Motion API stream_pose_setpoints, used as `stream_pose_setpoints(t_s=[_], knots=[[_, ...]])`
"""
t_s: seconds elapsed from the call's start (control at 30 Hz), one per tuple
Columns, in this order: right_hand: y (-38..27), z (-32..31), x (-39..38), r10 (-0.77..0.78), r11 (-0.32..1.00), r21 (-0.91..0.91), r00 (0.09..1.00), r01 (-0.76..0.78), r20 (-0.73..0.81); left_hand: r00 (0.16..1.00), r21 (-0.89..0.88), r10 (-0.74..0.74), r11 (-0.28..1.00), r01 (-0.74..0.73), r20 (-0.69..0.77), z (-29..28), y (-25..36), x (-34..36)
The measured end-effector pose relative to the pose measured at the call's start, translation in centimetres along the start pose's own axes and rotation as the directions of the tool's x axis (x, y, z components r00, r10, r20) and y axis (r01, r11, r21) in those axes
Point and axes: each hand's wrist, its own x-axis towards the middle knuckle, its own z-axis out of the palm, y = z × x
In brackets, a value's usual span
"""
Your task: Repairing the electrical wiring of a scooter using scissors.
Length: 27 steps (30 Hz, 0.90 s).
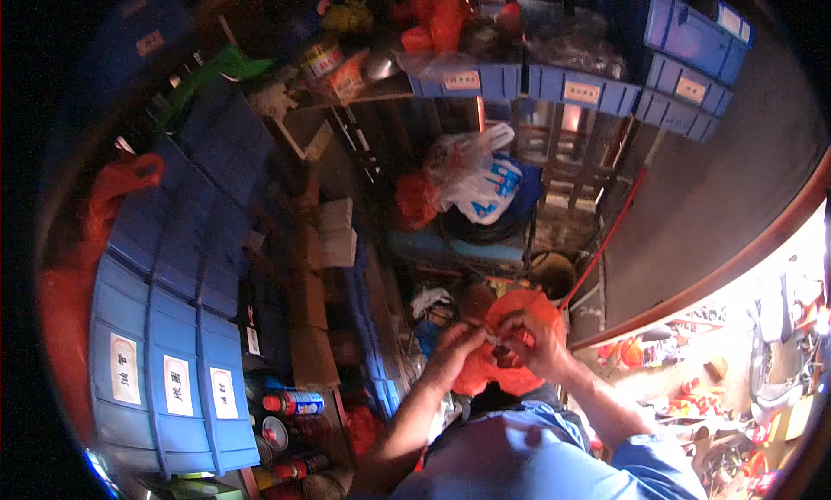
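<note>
My left hand [462, 347] and my right hand [538, 348] are close together in front of my body, with bent fingers nearly meeting. Between the fingertips is something small; it is too small and dim to name. Right behind and under both hands hangs a red plastic bag [485, 380], whose orange-red film spreads around them. The right hand's fingers are closed against the bag's upper part and a dark reddish bit. The left fingers pinch at the same spot. What lies inside the bag is hidden.
Blue labelled bins [179, 361] are stacked at the left, above spray cans [294, 402]. More blue bins [576, 89] line the far shelf. A white plastic bag [489, 188] sits on a pile ahead. A red pole [606, 240] leans at the right, beside a dark panel [727, 206].
</note>
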Motion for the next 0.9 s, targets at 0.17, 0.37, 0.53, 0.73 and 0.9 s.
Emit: stream_pose_setpoints(t_s=[0.17, 0.37, 0.53, 0.73, 0.9], knots=[[-1.1, -1.3, 0.5, -0.182, 0.917, -0.376, 0.978, 0.132, -0.101, 0.993, 0.102, 0.028, 0.994, -0.04, 0.111, 1.0, 3.1, -0.3], [-0.1, -2.6, 0.7, 0.091, 0.862, -0.507, 0.973, 0.03, 0.214, 0.946, 0.499, 0.239, 0.806, -0.318, 0.217, 1.0, 3.4, 0.3], [1.7, -3.3, 1.2, 0.269, 0.911, 0.18, 0.865, -0.372, 0.425, 0.984, 0.301, 0.146, 0.938, -0.172, 0.105, 1.4, 3.5, -0.1], [3.3, -2.7, 0.9, 0.428, 0.564, 0.637, 0.846, -0.526, 0.319, 0.988, 0.155, 0.037, 0.986, -0.06, 0.147, 1.2, 5.7, -2.0], [3.2, -1.1, 1.0, 0.307, 0.837, 0.433, 0.943, -0.333, 0.131, 0.967, 0.248, -0.081, 0.969, 0.019, 0.242, 2.5, 5.7, -2.0]])
